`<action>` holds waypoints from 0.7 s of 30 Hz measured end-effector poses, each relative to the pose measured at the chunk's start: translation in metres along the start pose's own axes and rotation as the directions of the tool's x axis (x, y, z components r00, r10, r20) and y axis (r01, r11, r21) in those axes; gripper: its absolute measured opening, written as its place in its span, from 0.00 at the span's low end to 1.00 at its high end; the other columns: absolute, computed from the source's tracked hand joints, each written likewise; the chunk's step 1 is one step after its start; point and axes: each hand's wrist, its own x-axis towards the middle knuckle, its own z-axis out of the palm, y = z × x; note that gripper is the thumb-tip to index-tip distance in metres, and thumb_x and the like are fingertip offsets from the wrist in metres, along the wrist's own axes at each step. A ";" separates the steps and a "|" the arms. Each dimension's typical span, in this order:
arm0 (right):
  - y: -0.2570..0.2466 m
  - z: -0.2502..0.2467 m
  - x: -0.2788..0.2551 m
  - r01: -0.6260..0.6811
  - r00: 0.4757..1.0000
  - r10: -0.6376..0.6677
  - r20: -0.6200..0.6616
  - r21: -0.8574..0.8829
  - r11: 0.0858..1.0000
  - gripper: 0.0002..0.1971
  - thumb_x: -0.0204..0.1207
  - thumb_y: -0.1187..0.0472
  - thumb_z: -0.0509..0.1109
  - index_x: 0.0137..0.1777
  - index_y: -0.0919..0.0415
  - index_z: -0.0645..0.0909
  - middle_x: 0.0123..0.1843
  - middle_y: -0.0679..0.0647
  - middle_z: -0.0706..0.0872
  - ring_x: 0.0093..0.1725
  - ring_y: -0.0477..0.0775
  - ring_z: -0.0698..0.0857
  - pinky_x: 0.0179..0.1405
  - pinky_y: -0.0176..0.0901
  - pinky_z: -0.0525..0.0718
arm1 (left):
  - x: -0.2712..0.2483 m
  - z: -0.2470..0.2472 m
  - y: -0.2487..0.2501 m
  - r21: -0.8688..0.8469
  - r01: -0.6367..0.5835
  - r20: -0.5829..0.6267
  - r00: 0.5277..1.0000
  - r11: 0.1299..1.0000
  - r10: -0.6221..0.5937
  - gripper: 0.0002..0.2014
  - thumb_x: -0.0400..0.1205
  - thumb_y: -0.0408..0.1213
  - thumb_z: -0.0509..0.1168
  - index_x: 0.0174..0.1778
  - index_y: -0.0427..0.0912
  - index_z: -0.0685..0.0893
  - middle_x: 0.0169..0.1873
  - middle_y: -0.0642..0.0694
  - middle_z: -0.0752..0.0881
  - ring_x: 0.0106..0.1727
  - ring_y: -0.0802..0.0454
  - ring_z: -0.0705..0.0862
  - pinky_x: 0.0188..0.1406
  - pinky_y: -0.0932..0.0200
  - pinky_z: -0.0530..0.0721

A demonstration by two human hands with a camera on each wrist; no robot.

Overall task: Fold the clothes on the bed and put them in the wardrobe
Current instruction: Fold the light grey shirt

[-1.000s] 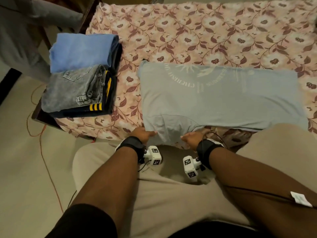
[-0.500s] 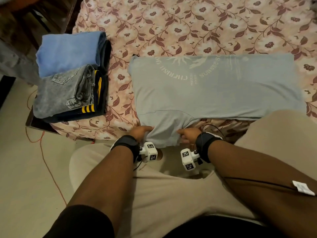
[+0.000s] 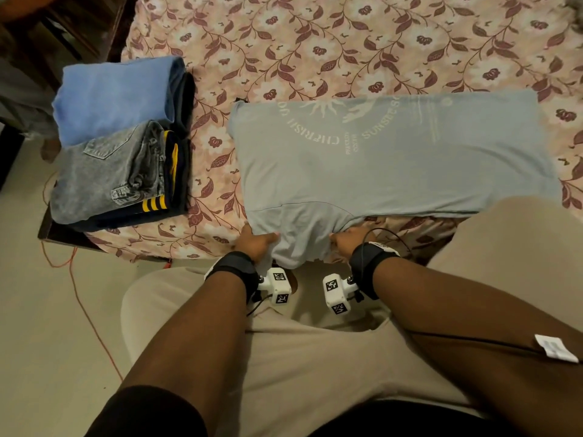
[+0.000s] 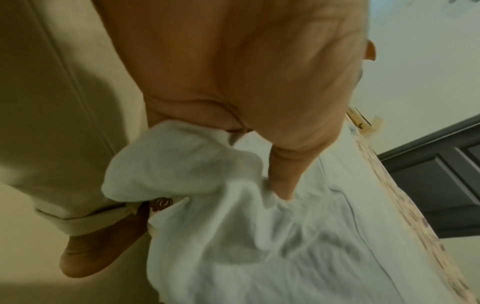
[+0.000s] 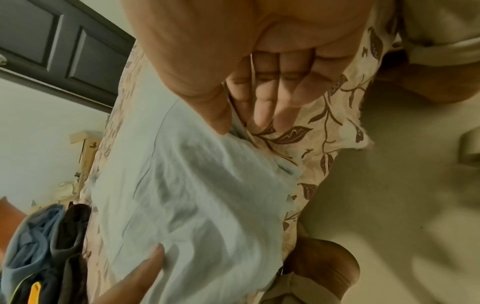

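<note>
A pale blue T-shirt (image 3: 378, 165) with white print lies spread across the floral bed, one sleeve hanging over the near edge. My left hand (image 3: 257, 242) pinches the sleeve's left side; in the left wrist view the thumb (image 4: 283, 174) presses into bunched cloth (image 4: 182, 164). My right hand (image 3: 345, 239) pinches the sleeve's right side, thumb on top and fingers (image 5: 272, 90) under the fabric (image 5: 197, 185). A stack of folded clothes (image 3: 120, 140) sits at the bed's left corner: a blue top, grey jeans, dark garments with yellow stripes.
The floral bedsheet (image 3: 347, 42) stretches beyond the shirt. My beige trouser legs (image 3: 284, 357) stand against the bed's near edge. An orange cable (image 3: 79, 298) trails on the floor at the left. A dark panelled door (image 5: 52, 45) shows in the right wrist view.
Both hands have kept their pinch on the sleeve at the bed's edge. The view has shifted slightly closer; the shirt lies much as before.
</note>
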 end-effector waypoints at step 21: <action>-0.001 -0.005 -0.020 -0.026 0.972 0.019 0.236 0.024 0.999 0.21 0.82 0.50 0.74 0.67 0.66 0.84 0.54 0.58 0.87 0.49 0.57 0.86 0.39 0.40 0.81 | -0.120 -0.002 0.074 0.302 0.014 0.183 0.981 0.953 -0.072 0.31 0.67 0.52 0.87 0.61 0.47 0.81 0.58 0.46 0.89 0.50 0.46 0.89 0.48 0.51 0.89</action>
